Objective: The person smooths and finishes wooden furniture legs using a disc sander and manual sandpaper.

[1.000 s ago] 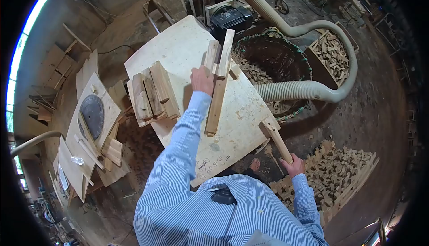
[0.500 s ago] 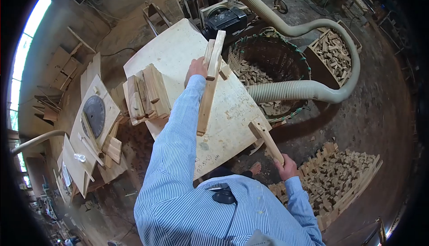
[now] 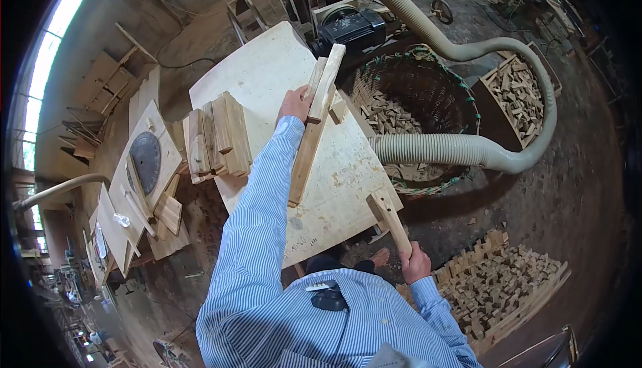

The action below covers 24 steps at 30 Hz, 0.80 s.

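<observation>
- You're at the feeding step, I'd judge: your left hand (image 3: 294, 104) is wrapped round the long wooden slats (image 3: 313, 122), pressing them on the plywood counter (image 3: 348, 167).
- Your right hand (image 3: 416, 263) is closed on a wooden handle (image 3: 389, 219) at the counter's near edge (well apart from the slats).
- Next calls for keeping the slats steady toward the motor (image 3: 351, 28).

A long-sleeved shirt (image 3: 281, 301) with fine blue and white vertical stripes is worn; both sleeves are buttoned down to the wrists, leaving the left hand (image 3: 294, 104) and right hand (image 3: 416, 264) bare; a small black device (image 3: 329, 298) is clipped at the chest.
</observation>
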Available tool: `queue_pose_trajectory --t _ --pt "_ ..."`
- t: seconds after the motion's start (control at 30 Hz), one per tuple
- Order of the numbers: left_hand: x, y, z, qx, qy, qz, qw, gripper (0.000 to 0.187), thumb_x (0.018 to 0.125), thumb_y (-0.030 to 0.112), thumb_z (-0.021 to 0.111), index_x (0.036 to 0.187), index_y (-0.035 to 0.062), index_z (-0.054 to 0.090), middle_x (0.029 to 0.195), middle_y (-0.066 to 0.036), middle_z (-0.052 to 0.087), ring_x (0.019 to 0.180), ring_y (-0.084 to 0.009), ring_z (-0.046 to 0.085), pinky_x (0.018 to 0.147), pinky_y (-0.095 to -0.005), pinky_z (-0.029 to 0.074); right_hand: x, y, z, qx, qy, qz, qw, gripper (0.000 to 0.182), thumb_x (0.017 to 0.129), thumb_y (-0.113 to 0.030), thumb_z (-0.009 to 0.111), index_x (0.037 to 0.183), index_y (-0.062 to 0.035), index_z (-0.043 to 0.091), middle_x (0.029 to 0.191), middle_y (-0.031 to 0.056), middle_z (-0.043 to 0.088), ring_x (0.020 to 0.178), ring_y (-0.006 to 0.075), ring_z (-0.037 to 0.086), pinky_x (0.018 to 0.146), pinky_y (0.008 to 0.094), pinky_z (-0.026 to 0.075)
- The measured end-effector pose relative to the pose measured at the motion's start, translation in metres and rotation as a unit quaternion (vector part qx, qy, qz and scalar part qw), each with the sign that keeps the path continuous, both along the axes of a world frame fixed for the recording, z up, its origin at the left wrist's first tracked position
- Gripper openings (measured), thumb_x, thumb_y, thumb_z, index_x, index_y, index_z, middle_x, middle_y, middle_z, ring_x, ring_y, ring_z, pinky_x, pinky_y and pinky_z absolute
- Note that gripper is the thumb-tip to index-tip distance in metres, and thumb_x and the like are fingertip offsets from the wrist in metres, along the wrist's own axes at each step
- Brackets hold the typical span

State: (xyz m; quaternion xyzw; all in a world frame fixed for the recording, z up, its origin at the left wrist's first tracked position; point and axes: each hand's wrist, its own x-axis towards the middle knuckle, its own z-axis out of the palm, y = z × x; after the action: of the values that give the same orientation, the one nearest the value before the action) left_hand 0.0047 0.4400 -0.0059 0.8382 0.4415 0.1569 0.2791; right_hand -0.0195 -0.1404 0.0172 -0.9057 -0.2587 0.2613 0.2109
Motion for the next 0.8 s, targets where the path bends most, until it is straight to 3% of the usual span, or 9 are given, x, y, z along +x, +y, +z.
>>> queue_pose_trajectory --t 0.1,0.2,0.27,0.5,0.8 --pt "0.001 0.008 0.005 -0.030 0.032 0.003 0.999 0.047 0.100 0.036 0.071 0.144 0.0176 0.068 0.120 -0.018 0.066 0.114 -0.0329 0.067 0.106 -0.0409 0.052 0.003 0.009 0.003 -0.005 0.009 0.002 1.000 0.044 0.105 -0.047 0.061 0.112 -0.0038 0.061 0.098 0.0301 0.072 0.090 0.0523 0.070 0.079 0.0610 0.055" --pt "0.008 0.032 0.001 -0.028 0.018 0.003 0.999 0.047 0.100 0.037 0.073 0.142 0.0171 0.070 0.119 -0.018 0.066 0.113 -0.0325 0.066 0.105 -0.0401 0.052 0.009 0.035 0.010 -0.009 0.018 0.000 1.000 0.045 0.105 -0.049 0.060 0.112 -0.0041 0.061 0.096 0.0299 0.072 0.090 0.0522 0.070 0.079 0.0610 0.055" --pt "0.014 0.057 -0.008 0.016 -0.017 0.001 1.000 0.047 0.096 0.033 0.076 0.139 0.0163 0.072 0.106 -0.019 0.069 0.102 -0.0336 0.068 0.097 -0.0424 0.055 0.016 0.061 0.016 -0.031 0.029 -0.001 0.999 0.045 0.105 -0.049 0.059 0.113 -0.0045 0.061 0.094 0.0298 0.073 0.090 0.0522 0.071 0.079 0.0610 0.055" --pt "0.033 0.126 -0.015 0.018 -0.037 0.001 0.999 0.046 0.095 0.031 0.076 0.137 0.0132 0.073 0.106 -0.021 0.073 0.101 -0.0352 0.070 0.097 -0.0434 0.055 0.029 0.121 0.010 -0.016 0.014 -0.007 1.000 0.045 0.105 -0.049 0.059 0.113 -0.0053 0.061 0.095 0.0300 0.073 0.091 0.0525 0.071 0.080 0.0613 0.055" --pt "0.047 0.151 -0.006 -0.009 -0.027 0.001 1.000 0.045 0.097 0.028 0.072 0.137 0.0086 0.072 0.131 -0.024 0.072 0.123 -0.0372 0.068 0.107 -0.0425 0.053 0.033 0.152 0.009 0.026 -0.023 -0.028 0.999 0.049 0.104 -0.053 0.059 0.111 -0.0043 0.063 0.091 0.0274 0.074 0.090 0.0505 0.071 0.080 0.0603 0.054"
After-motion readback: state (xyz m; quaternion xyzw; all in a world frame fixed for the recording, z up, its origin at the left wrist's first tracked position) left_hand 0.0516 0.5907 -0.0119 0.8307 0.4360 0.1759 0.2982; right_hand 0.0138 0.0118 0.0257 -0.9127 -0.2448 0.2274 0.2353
